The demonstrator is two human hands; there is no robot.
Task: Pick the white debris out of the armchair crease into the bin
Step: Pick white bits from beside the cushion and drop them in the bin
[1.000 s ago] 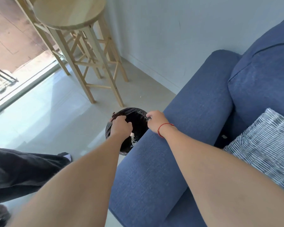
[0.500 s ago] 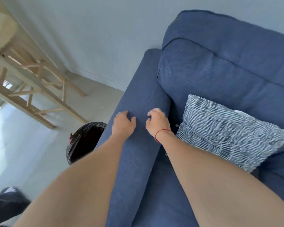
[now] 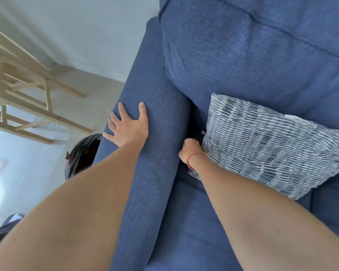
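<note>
A blue armchair fills the right side, its long armrest [image 3: 160, 118] running toward me. My left hand [image 3: 128, 127] lies flat on the armrest top with its fingers spread, holding nothing. My right hand [image 3: 192, 150], with a red string at the wrist, reaches down into the dark crease [image 3: 194, 122] between armrest and seat; its fingers are hidden there. A small pale scrap of debris [image 3: 203, 132] shows in the crease just beyond that hand. The bin [image 3: 82, 151], lined with a black bag, stands on the floor left of the armrest, partly hidden by my left forearm.
A patterned blue-and-white cushion [image 3: 272, 145] leans on the seat right beside my right hand. Wooden stool legs [image 3: 27, 98] stand on the pale floor at the left. A white wall runs behind the chair. Dark trousers [image 3: 2, 229] show at the lower left.
Both hands left the bin rim. The left one moved onto the armrest and spread flat; the right one crossed the armrest and dropped into the crease. The view swung right toward the chair.
</note>
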